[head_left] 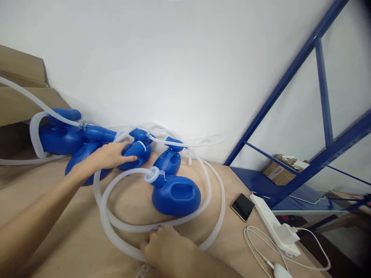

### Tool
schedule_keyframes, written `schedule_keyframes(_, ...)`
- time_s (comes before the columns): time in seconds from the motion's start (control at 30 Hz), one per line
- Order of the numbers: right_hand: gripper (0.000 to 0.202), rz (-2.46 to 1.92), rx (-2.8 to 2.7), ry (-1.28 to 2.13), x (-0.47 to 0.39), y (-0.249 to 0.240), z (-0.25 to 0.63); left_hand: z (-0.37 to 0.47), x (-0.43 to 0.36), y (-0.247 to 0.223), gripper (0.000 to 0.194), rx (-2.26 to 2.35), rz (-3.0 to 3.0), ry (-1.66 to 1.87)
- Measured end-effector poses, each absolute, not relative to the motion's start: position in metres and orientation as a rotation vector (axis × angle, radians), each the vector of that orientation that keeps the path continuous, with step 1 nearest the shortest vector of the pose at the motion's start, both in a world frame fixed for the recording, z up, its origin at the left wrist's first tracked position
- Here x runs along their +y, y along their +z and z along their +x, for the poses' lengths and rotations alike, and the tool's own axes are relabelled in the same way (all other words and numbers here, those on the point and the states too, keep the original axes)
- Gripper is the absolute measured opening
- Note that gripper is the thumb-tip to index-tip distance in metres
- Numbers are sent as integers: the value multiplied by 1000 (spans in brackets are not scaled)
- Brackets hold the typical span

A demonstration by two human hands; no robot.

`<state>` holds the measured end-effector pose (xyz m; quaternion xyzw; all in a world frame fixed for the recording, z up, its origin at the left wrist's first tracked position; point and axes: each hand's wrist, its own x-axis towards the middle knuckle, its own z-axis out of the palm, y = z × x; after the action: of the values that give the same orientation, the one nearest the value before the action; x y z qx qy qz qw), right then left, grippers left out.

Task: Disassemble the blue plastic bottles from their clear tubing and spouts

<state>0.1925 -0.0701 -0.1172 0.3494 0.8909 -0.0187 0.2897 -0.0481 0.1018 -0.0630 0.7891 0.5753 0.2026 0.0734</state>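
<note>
Head view: a blue bottle (136, 148) lies on the table (72, 231), under the left hand (111, 156).
Left fingers are parted against it, grip unclear; the right hand (165, 245) curls its fingers at a translucent tube (124, 247), whether closed on it I cannot tell. Tubing loops around a nearer bottle (165, 195); farther right lie a phone (242, 207) and power strip (269, 221).

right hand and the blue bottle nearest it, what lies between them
In the head view, a curved stretch of whitish hose crosses between the right hand and the nearest blue bottle.
</note>
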Motion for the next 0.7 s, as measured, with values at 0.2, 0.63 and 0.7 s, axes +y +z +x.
schedule_keyframes(0.2, 44, 812, 2420, -137, -65, -89, 206, -55, 59, -24, 89, 1435, 2520, 1110)
schedule_keyframes(0.63, 44, 933, 2313, -181, -57, -92, 206, -50, 38, -22, 76, 1101, 2679, 1108)
schedule_keyframes(0.7, 42, 952, 2318, -176, -59, -94, 205, -48, 39, -22, 75, 1084, 2696, 1088)
